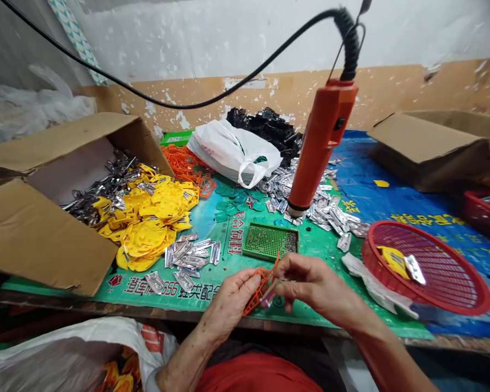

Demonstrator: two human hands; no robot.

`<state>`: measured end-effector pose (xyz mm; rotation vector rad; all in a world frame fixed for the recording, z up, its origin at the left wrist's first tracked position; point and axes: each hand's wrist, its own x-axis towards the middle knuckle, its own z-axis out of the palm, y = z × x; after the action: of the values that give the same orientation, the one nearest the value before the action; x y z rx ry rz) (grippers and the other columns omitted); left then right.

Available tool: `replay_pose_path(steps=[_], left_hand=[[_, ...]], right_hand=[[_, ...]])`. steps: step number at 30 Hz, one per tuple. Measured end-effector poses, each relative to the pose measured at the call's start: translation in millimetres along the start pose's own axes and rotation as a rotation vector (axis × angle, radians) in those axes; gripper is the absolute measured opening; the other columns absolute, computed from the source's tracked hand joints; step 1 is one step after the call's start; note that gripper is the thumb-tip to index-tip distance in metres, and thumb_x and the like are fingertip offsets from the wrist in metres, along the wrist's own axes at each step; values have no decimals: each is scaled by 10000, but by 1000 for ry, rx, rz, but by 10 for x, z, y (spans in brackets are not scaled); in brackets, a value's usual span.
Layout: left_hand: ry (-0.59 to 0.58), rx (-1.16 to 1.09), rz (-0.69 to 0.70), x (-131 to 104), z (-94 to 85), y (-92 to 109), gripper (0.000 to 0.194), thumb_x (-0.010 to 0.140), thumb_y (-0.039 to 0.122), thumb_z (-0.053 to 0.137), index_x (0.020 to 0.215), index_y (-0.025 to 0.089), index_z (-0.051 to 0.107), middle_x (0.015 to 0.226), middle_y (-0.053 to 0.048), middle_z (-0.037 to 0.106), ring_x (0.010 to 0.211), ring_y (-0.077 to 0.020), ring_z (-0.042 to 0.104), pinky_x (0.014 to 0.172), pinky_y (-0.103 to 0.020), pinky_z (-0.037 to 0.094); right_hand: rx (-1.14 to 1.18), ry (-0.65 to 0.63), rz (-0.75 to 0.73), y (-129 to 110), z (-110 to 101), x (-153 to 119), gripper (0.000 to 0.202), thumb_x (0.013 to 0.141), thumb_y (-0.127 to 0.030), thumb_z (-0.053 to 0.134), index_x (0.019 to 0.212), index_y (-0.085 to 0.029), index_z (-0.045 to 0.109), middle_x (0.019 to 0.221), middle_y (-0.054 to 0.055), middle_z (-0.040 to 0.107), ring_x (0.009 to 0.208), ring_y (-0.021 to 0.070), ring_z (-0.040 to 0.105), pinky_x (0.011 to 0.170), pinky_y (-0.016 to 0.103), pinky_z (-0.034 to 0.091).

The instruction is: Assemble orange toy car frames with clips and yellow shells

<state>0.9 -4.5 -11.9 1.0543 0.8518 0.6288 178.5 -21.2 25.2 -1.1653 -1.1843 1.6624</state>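
Note:
My left hand (234, 299) is closed around an orange plastic lattice frame (253, 296), held tilted just above the table's front edge. My right hand (314, 283) meets it from the right, fingertips pinching a small shiny piece (268, 295) against the frame; its exact kind is hard to make out. A thin orange strip sticks up beside the right fingers. Just beyond the hands lies a green tray (265, 239) with small metal bits gathered at its right end. An orange electric screwdriver (324, 141) hangs above and behind the tray, untouched, from a black cable.
Left stands a tipped cardboard box (44, 234) spilling yellow plastic pieces (151, 228). Loose silver pieces (191, 256) lie nearby, with more behind. A white plastic bag (232, 149) and black parts (269, 128) sit at the back. At right are a red basket (465, 272) and another box (428, 141).

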Motion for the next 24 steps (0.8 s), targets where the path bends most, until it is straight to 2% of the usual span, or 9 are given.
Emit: replay_pose_path(steps=[2, 5, 10, 14, 20, 24], left_hand=[[-12, 57, 20, -19, 7, -10, 378, 901, 473, 479, 936, 134, 641, 786, -10, 595, 696, -110, 482, 651, -223, 370], [-15, 139, 47, -33, 16, -25, 384, 924, 466, 428, 905, 138, 627, 758, -2, 555, 681, -113, 443, 634, -232, 352], [-46, 308, 155, -22, 66, -31, 360, 942, 413, 398, 821, 147, 609, 786, -10, 534, 760, -136, 470, 719, -252, 369], [-52, 408, 215, -20, 114, -25, 358, 948, 371, 385, 742, 150, 577, 728, 1, 501, 715, -126, 463, 691, -239, 368], [-50, 439, 267, -59, 134, -18, 319, 945, 335, 398, 854, 137, 632, 787, -26, 573, 758, -140, 522, 726, -240, 403], [-73, 425, 290, -82, 128, -10, 312, 942, 324, 401, 936, 136, 651, 885, -58, 625, 821, -158, 562, 757, -252, 424]], right_hand=[[-22, 36, -22, 39, 34, 79, 340, 643, -407, 778, 696, -161, 550, 608, -45, 588, 485, 79, 558, 465, 216, 479], [-49, 102, -45, 100, 20, 101, 329, 657, -412, 769, 688, -153, 569, 599, -53, 562, 478, 72, 555, 468, 208, 465], [-10, 167, -100, 248, 0, -9, 275, 679, -379, 762, 694, -154, 604, 717, -32, 535, 564, 85, 574, 503, 229, 527], [22, 195, -140, 370, 2, -92, 210, 715, -343, 740, 715, -168, 623, 815, -7, 495, 673, 112, 572, 545, 263, 579], [-87, 253, -221, 405, 19, -175, 170, 784, -330, 680, 737, -173, 631, 1034, 60, 467, 785, 132, 578, 567, 250, 583], [-152, 235, -272, 398, 6, -222, 146, 817, -311, 647, 743, -185, 639, 1074, 77, 487, 863, 154, 603, 596, 233, 568]])
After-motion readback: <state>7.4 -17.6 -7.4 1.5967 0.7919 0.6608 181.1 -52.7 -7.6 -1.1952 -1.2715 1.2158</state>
